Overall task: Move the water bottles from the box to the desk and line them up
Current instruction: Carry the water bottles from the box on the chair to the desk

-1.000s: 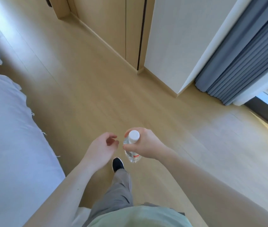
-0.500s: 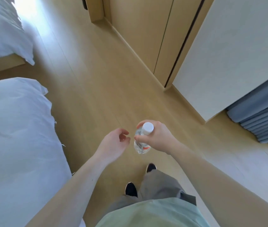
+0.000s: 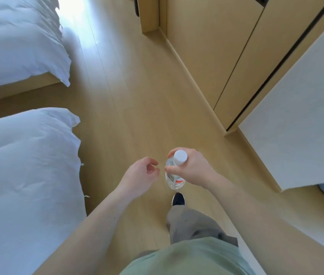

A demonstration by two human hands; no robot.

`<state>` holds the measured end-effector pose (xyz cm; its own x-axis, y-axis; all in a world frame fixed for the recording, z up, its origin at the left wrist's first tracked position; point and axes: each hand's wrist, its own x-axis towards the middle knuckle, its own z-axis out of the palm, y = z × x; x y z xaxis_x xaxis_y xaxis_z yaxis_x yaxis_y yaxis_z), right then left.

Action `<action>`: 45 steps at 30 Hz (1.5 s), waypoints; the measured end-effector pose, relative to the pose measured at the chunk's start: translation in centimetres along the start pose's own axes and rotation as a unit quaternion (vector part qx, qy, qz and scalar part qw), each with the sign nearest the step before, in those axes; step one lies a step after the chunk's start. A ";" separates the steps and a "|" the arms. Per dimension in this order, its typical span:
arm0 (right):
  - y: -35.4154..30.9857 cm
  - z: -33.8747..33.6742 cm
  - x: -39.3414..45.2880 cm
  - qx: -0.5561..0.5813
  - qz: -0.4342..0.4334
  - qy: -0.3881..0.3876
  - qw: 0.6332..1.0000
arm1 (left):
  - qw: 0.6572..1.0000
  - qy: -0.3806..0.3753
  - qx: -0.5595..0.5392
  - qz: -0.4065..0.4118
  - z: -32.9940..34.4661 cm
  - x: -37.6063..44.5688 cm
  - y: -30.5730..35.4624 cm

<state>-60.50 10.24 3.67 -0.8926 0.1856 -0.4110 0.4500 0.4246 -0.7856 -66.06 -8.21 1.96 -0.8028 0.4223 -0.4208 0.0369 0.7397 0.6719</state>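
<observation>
- above the wooden floor (image 3: 129, 108), between the white beds (image 3: 22, 175) and the wardrobe (image 3: 212, 56), the right hand (image 3: 191, 168) is gripping a water bottle (image 3: 174, 180) upright by its neck.
- the left hand (image 3: 140, 176) is hanging just beside it, fingers loosely curled, holding nothing.

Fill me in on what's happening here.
A person is walking across a wooden floor between two white beds and a run of wooden cabinets, carrying one water bottle. The right hand grips the bottle near its white cap, holding it upright. The left hand hangs beside it, loosely curled and holding nothing. Neither the box nor the desk is in view, so this bottle is not yet set down.
</observation>
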 end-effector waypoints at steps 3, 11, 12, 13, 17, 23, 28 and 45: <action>-1.2 -3.0 4.5 0.007 -0.001 -0.008 1.000 | 1.000 0.008 -0.006 -0.018 -1.4 4.5 2.0; -4.3 -8.9 15.3 -0.003 -0.015 -0.010 1.000 | 0.999 0.017 -0.014 -0.028 -5.0 14.7 5.5; -4.7 -9.3 16.6 -0.006 -0.016 -0.012 1.000 | 0.999 0.019 -0.014 -0.031 -5.5 15.9 5.7; -5.1 -9.5 18.0 -0.009 -0.018 -0.015 1.000 | 0.999 0.021 -0.014 -0.032 -6.1 17.1 5.9; -7.0 -9.8 23.5 -0.010 -0.022 -0.019 1.000 | 0.999 0.027 -0.016 -0.035 -8.5 22.3 6.1; -11.1 -10.2 33.3 -0.017 -0.016 -0.032 0.999 | 0.998 0.037 -0.027 -0.036 -14.2 31.6 5.9; -16.0 -10.7 41.6 -0.011 0.004 -0.035 0.999 | 0.998 0.035 -0.043 -0.040 -19.9 38.6 5.5; -27.2 -15.6 67.4 -0.031 -0.023 -0.039 0.998 | 0.995 0.056 -0.067 -0.043 -33.7 62.0 7.1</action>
<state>-133.30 25.05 4.56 -0.9060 0.0967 -0.4120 0.4042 0.4860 -0.7749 -135.63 5.53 1.20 -0.8616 0.2929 -0.4145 -0.1086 0.6915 0.7142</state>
